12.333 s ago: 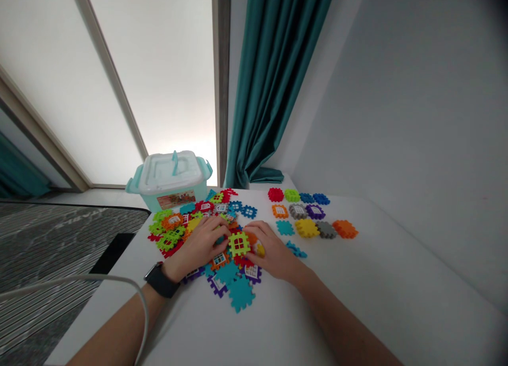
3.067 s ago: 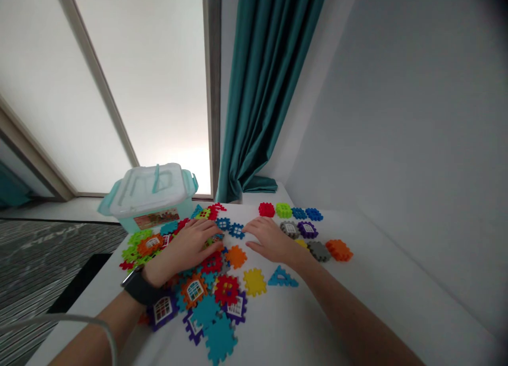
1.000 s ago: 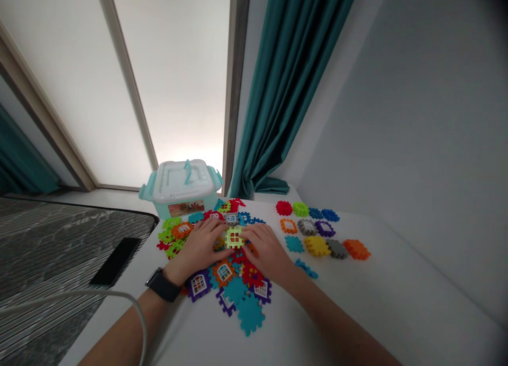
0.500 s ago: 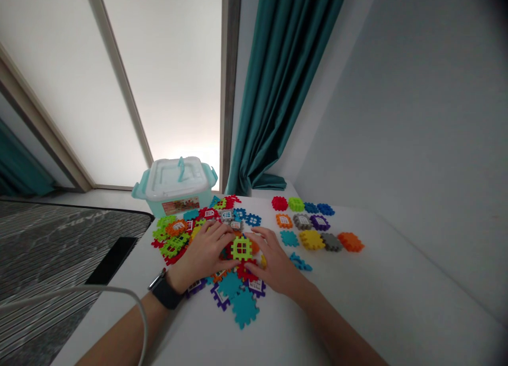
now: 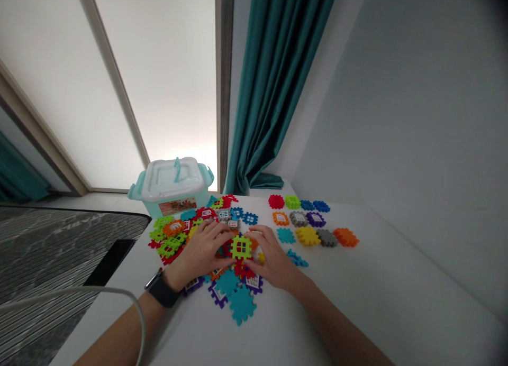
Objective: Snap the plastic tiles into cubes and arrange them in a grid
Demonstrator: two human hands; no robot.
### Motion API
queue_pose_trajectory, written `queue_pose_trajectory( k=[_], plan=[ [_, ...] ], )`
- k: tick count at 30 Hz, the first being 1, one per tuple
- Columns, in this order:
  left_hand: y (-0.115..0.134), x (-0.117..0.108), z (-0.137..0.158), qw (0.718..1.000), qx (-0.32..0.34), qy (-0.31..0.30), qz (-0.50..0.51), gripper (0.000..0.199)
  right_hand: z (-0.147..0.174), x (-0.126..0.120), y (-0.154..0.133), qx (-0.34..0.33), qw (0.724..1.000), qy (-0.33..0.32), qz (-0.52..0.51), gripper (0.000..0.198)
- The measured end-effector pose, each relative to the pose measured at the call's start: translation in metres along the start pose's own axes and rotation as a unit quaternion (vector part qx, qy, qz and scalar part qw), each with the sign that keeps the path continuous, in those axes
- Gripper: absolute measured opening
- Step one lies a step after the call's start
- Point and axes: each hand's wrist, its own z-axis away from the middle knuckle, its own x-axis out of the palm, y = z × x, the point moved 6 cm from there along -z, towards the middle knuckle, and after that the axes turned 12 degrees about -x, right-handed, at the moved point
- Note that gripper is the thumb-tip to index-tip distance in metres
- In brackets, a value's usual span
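Observation:
A lime-green interlocking tile with a window cutout is between my two hands, over a heap of similar pieces. My left hand, with a dark watch at the wrist, grips it from the left, thumb below and fingers above. From the right, my right hand curls thumb and fingers about its other side. Under it shows a red tile; whether the two are joined I cannot tell. Closer to me lie a large turquoise tile and a purple framed tile. My left hand covers part of the heap.
Rows of sorted tiles lie on the right, among them a yellow one and an orange one. A lidded turquoise bin stands behind the heap. A black phone-like slab lies at the left edge; a pale cable crosses my left forearm.
The whole view has shifted slightly, so everything sits a little further left. Both hands keep nearly the same hold on the green tile.

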Motion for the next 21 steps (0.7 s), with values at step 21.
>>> queue_pose_trajectory(
  k=[21],
  plan=[
    [-0.0098, 0.0053, 0.0, 0.995, -0.015, -0.007, 0.1, 0.035, -0.0006, -0.0042, 0.0026, -0.027, 0.999, 0.017, -0.021, 0.052]
  ],
)
